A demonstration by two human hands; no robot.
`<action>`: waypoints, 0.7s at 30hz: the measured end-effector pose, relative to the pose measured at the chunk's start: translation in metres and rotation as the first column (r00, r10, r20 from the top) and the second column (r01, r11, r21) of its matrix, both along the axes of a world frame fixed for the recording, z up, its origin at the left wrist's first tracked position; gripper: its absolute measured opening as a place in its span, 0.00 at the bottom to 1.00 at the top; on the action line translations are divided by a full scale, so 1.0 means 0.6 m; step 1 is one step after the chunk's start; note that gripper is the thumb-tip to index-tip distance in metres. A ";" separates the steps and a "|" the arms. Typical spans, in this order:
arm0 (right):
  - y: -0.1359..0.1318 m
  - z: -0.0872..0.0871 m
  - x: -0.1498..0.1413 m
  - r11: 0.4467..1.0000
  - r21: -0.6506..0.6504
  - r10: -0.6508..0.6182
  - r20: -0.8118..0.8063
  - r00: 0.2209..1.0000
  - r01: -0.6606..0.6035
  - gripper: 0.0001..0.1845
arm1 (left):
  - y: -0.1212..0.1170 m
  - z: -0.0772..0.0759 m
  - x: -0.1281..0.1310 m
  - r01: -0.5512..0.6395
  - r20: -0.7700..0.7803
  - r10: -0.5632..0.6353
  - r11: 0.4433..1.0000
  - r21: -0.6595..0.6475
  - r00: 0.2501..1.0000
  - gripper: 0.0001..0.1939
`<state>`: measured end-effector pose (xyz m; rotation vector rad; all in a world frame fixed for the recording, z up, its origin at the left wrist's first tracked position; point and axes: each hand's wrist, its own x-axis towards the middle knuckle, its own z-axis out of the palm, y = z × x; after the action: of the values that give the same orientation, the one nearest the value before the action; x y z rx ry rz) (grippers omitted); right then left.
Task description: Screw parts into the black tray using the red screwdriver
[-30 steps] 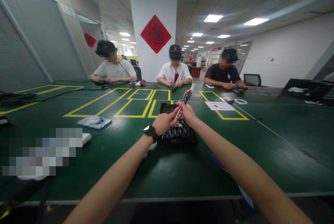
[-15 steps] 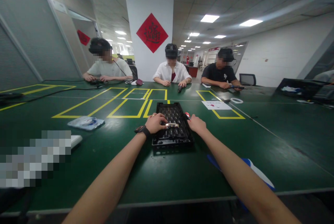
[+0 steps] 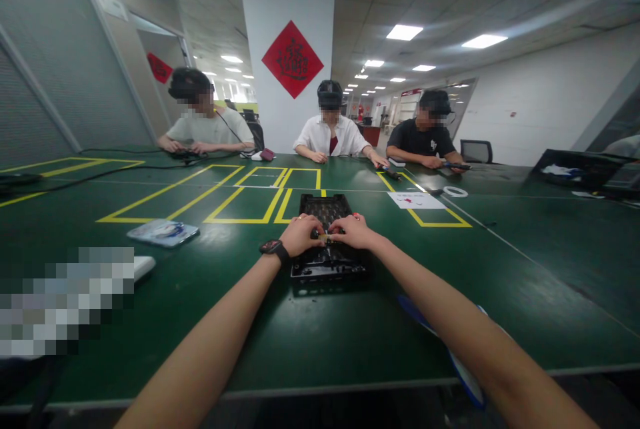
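A black plastic tray-like case with rows of small shapes inside lies on the green table. Over its middle, a small silvery-yellow part sits between the fingertips of both my hands. My left hand, with a dark watch on its wrist, pinches the part's left end. From the right, my right hand reaches across the case with its fingers closed at the part's other end. A small red thing shows behind the right hand's knuckles; whether that hand holds it I cannot tell.
A pale, flat packet lies left of the case. A blue-and-white object is partly under my right forearm. A printed paper sheet and a white ring lie far right. Several people sit across the table.
My right hand has moved left from the case's right edge to the small part in my left hand. Across the table, a person's hand has shifted a dark tool towards my right.
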<state>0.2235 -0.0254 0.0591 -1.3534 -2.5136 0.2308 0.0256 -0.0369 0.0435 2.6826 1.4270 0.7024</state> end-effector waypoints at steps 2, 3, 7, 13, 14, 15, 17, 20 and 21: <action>0.011 0.000 -0.004 0.999 -0.036 0.037 -0.011 0.999 -0.037 0.12 | -0.003 0.001 0.000 -0.004 0.036 0.003 1.000 0.020 0.999 0.14; 0.016 0.001 -0.002 0.997 -0.051 0.056 -0.026 0.998 -0.057 0.11 | -0.005 0.001 0.000 -0.008 0.056 0.007 0.999 0.032 0.998 0.14; 0.037 0.002 0.028 0.996 -0.091 -0.028 -0.530 0.847 -0.024 0.14 | -0.007 -0.003 -0.004 -0.068 0.187 0.046 0.992 0.109 0.981 0.17; 0.053 -0.040 0.116 0.950 -0.188 -0.268 -0.901 0.341 0.249 0.29 | 0.021 -0.037 -0.033 -0.401 0.435 0.371 0.916 -0.026 0.820 0.20; 0.050 -0.050 0.128 0.942 -0.207 -0.284 -0.910 0.301 0.264 0.30 | 0.026 -0.043 -0.038 -0.402 0.447 0.400 0.911 -0.096 0.800 0.22; 0.047 -0.058 0.139 0.936 -0.224 -0.297 -0.916 0.271 0.271 0.30 | 0.031 -0.049 -0.042 -0.389 0.456 0.420 0.906 -0.166 0.784 0.23; 0.039 -0.068 0.153 0.930 -0.248 -0.315 -0.918 0.240 0.270 0.29 | 0.037 -0.057 -0.047 -0.337 0.465 0.431 0.901 -0.273 0.774 0.24; 0.024 -0.057 0.148 0.937 -0.258 -0.316 -0.914 0.256 0.235 0.27 | 0.043 -0.065 -0.051 -0.274 0.475 0.405 0.906 -0.322 0.781 0.26; 0.018 -0.046 0.139 0.943 -0.255 -0.307 -0.912 0.271 0.213 0.26 | 0.045 -0.067 -0.051 -0.265 0.478 0.396 0.910 -0.319 0.784 0.26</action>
<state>0.3068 -0.0146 0.0313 -1.0944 -1.2289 0.8046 -0.0047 -0.0100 0.0033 1.8490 1.6883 1.1117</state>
